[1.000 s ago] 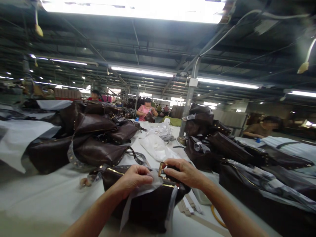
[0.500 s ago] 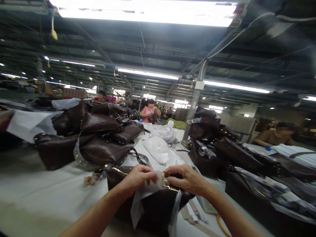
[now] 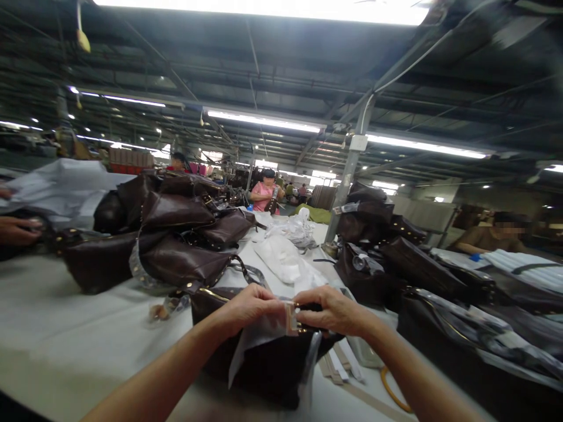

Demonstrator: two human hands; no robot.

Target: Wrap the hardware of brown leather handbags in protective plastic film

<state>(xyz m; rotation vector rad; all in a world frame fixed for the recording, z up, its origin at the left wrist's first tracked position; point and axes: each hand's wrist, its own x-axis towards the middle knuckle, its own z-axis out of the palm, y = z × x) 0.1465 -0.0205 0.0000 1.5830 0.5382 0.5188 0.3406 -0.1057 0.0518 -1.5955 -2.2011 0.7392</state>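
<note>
A dark brown leather handbag (image 3: 268,375) with a gold zip stands on the table before me. Above its top edge, my left hand (image 3: 250,308) pinches a thin, translucent white wrapping sheet (image 3: 257,343), whose loose end hangs down the bag's front. My right hand (image 3: 336,310) grips a gold buckle (image 3: 302,331) between thumb and fingers. The sheet's edge lies over the buckle's left side, so much of its frame is hidden. A strip of clear plastic (image 3: 311,360) hangs below the right hand.
Brown handbags are heaped at left (image 3: 176,264) and right (image 3: 422,269). Cardboard strips (image 3: 336,363) and a yellow ring (image 3: 389,390) lie near my right forearm. Crumpled plastic (image 3: 290,234) sits ahead. A co-worker's hand (image 3: 20,230) is at far left; other people work beyond.
The wrapping sheet has moved right, over the buckle's left side, and my left hand has come closer to my right. At far left, the co-worker's white sheet has shifted and a hand now shows.
</note>
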